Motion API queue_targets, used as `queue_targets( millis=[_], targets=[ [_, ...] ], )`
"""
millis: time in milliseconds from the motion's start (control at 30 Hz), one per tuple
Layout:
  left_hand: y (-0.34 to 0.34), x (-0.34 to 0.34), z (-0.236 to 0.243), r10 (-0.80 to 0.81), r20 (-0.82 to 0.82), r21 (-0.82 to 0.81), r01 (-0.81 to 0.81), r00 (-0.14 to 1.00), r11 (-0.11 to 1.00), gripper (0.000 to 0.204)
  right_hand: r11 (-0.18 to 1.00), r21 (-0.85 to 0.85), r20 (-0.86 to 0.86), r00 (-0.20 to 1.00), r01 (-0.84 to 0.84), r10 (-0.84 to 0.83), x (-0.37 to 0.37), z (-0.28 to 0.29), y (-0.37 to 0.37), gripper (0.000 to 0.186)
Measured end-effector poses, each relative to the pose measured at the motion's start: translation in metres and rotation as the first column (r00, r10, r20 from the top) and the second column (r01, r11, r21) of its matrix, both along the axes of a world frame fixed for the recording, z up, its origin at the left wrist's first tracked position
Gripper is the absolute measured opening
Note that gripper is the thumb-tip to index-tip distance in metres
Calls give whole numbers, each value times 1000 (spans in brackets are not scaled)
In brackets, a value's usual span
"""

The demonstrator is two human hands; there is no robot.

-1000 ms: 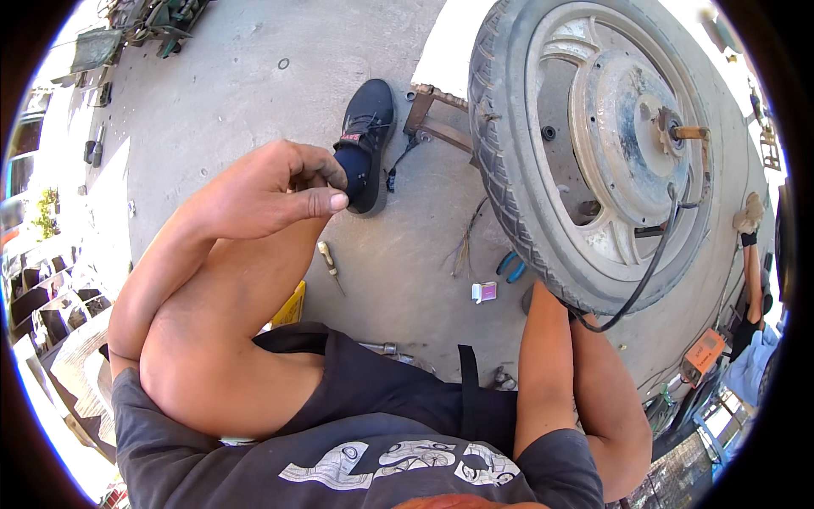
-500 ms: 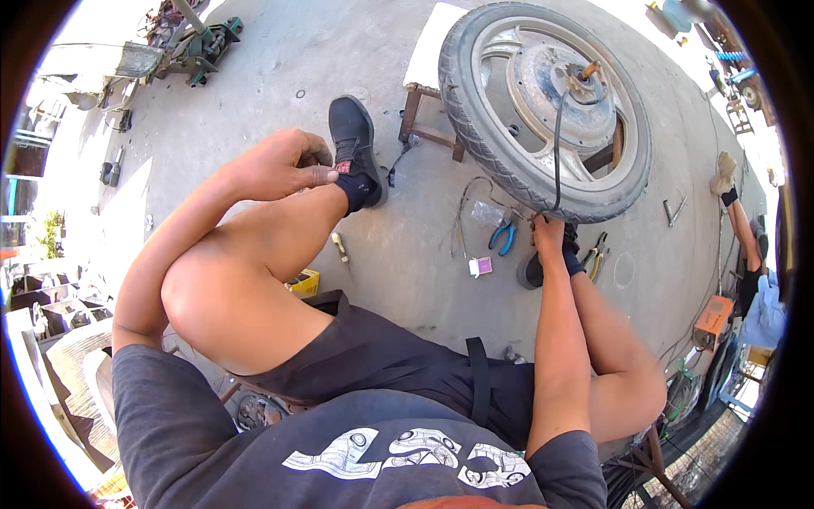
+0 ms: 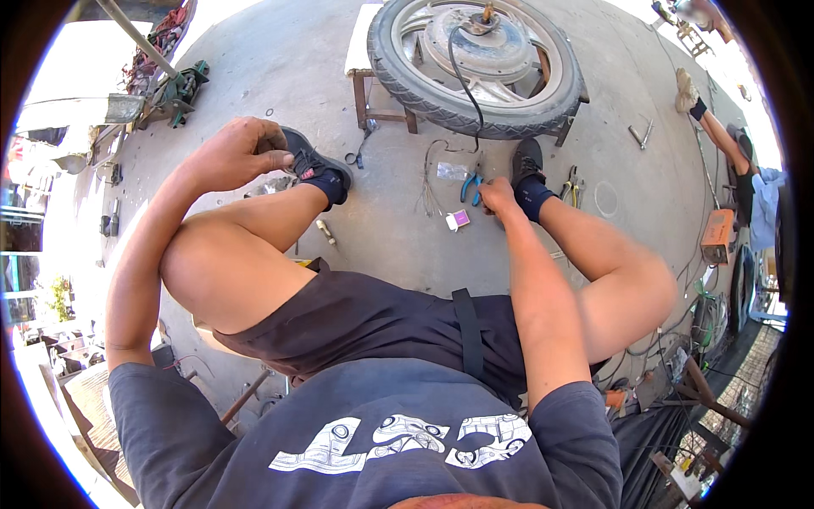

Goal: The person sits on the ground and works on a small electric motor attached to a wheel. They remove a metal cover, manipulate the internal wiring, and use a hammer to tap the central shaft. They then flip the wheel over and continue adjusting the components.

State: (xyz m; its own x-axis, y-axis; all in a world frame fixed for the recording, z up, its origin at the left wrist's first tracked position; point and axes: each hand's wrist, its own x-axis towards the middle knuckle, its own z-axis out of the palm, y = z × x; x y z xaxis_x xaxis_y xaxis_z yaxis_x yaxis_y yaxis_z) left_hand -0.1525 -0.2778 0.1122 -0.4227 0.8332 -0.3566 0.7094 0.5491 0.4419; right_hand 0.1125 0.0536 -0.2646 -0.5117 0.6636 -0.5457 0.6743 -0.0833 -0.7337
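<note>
My right hand [image 3: 498, 197] is down near the floor by my right shoe, its fingers bunched at one handle of the blue-handled pliers [image 3: 469, 185]. My left hand [image 3: 244, 154] hangs over my left shoe [image 3: 315, 163], fingers loosely bent and thumb apart, with nothing visible in it. Ahead of me a spoked wheel [image 3: 392, 81] with a tyre and a large hub lies tilted on a low stool [image 3: 386, 114]. A black cable [image 3: 459, 69] runs from its axle down over the tyre. Thin bare wires [image 3: 429, 191] spread on the floor below.
Near the pliers lie a small clear bag [image 3: 451, 171] and a pink-and-white box [image 3: 457, 220]. Yellow-handled pliers [image 3: 577, 188] are beside my right shoe; a screwdriver [image 3: 326, 232] lies between my legs. An orange box [image 3: 717, 236] and another person's leg [image 3: 722, 136] are at the right.
My right hand has left the cable end under the tyre and come to the blue-handled pliers. My left hand stays over the shoe. The view has shifted, so the wheel sits higher and further left.
</note>
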Motion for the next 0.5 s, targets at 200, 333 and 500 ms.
queue_targets(
  millis=[200, 333, 500],
  targets=[
    [32, 35, 28, -70, -47, -47, 67, 996, 997, 22, 957, 142, 206, 954, -252, 220, -12, -22, -25, 28],
    [51, 40, 24, -178, -36, -34, 177, 983, 984, 24, 924, 226, 209, 942, -308, 263, -20, 8, -43, 32],
    [92, 29, -5, -274, -72, -29, 273, 959, 962, 25, 932, -349, -93, 993, -97, 68, -39, 5, -58, 8]
  ],
)
